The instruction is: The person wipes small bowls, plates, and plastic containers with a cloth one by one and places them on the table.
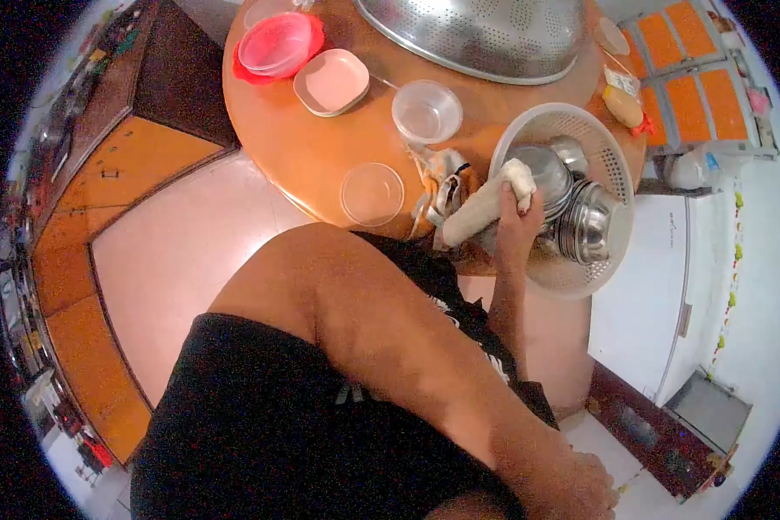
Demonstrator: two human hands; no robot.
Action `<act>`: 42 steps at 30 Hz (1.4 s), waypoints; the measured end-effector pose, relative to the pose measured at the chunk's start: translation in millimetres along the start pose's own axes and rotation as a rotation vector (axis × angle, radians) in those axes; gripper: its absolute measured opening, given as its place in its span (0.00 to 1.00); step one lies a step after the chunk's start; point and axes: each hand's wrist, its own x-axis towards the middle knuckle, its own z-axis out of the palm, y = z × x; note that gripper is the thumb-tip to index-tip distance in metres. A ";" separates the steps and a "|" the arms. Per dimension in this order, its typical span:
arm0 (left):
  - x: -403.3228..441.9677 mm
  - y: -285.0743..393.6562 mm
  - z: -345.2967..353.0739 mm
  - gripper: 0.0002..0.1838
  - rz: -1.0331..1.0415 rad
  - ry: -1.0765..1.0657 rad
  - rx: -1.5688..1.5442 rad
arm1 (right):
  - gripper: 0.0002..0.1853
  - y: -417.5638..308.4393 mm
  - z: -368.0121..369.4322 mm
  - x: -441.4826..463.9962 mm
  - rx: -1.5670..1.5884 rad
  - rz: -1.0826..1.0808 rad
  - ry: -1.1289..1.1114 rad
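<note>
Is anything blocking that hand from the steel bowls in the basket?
Nothing visible is: the hand, gripping the pale roll, appears over the left side of the basket, and the steel bowls show just to its right.

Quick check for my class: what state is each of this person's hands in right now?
Left hand: not visible, so its state cannot be told.
Right hand: closed, holding a bunched, pale cloth.

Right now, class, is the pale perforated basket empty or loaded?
Loaded: the basket holds steel dishes, some stacked, visible inside its rim.
</note>
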 end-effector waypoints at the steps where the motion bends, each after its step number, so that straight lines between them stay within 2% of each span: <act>1: -1.3 0.1 1.9 0.21 0.001 0.038 0.018 | 0.15 -1.0 1.0 0.1 0.002 0.003 0.003; 6: -14.9 -1.3 -2.2 0.15 -0.044 0.167 0.073 | 0.15 4.8 -1.1 1.5 -0.016 -0.016 -0.015; 9: -35.8 -6.6 -19.3 0.13 -0.174 0.195 0.094 | 0.15 3.8 0.6 -1.0 -0.020 0.033 0.042; 11: -62.5 -13.8 -39.3 0.11 -0.379 0.125 0.080 | 0.15 -9.0 0.8 -1.9 -0.025 0.042 0.016; 13: -97.0 -27.9 -63.0 0.05 -0.704 -0.089 0.101 | 0.14 4.5 -3.5 2.7 -0.082 0.026 -0.005; 14: -128.1 -35.1 -79.7 0.05 -0.643 0.014 0.094 | 0.14 16.1 -2.9 2.2 -0.072 0.041 0.014; 15: -144.7 -28.5 -105.9 0.08 -0.766 -0.112 0.421 | 0.14 26.3 -2.5 1.3 -0.062 0.028 0.049; 16: -180.9 -35.6 -110.7 0.07 -0.870 0.075 0.384 | 0.13 33.0 -2.5 2.1 -0.051 0.012 0.085; 17: -198.5 -30.5 -126.0 0.03 -0.911 0.140 0.587 | 0.13 32.5 -7.7 7.2 -0.144 -0.073 0.032; 18: -238.8 -35.1 -130.5 0.10 -1.169 0.151 0.609 | 0.16 22.9 -11.7 6.9 -0.239 -0.073 -0.025; 19: -259.7 -36.5 -135.8 0.15 -1.236 0.330 0.588 | 0.16 20.5 -10.3 7.0 -0.184 -0.075 -0.012; 21: -295.7 -36.7 -152.9 0.15 -1.246 0.100 1.007 | 0.16 16.0 -4.9 5.7 -0.123 -0.068 0.004; 22: -304.5 -43.8 -156.0 0.15 -1.248 0.094 1.003 | 0.15 12.5 -4.1 5.2 -0.110 -0.076 0.000; 24: -319.3 -57.5 -161.1 0.17 -1.070 0.077 1.313 | 0.15 10.7 -5.0 6.4 -0.102 -0.080 -0.009; 25: -325.7 -64.5 -160.8 0.17 -1.074 0.077 1.313 | 0.15 11.5 -5.5 6.4 -0.091 -0.075 -0.014; 27: -336.5 -78.3 -159.2 0.20 -1.171 -0.146 1.477 | 0.15 10.3 -4.4 6.4 -0.078 -0.070 -0.018; 28: -343.3 -83.4 -158.2 0.20 -1.169 -0.149 1.475 | 0.15 8.0 -3.3 5.8 -0.054 -0.077 -0.015; 30: -352.1 -92.4 -155.7 0.20 -1.285 -0.294 1.450 | 0.15 11.0 -5.6 5.9 -0.029 -0.084 -0.001; 32: -357.8 -97.2 -153.9 0.17 -1.295 -0.341 1.431 | 0.17 21.7 -6.8 8.0 -0.163 -0.128 0.021; 36: -350.5 -93.6 -159.2 0.12 -1.318 -0.501 1.365 | 0.18 17.9 -6.7 7.4 -0.139 -0.092 0.024; 39: -350.5 -91.8 -162.9 0.14 -1.383 -0.557 1.287 | 0.19 17.9 -7.1 7.4 -0.151 -0.097 0.007; 40: -353.8 -91.7 -161.8 0.14 -1.382 -0.562 1.284 | 0.19 19.8 -7.0 7.7 -0.165 -0.097 0.010; 42: -360.9 -92.4 -158.4 0.11 -1.162 -0.322 1.409 | 0.18 21.2 -6.8 8.3 -0.176 -0.096 0.013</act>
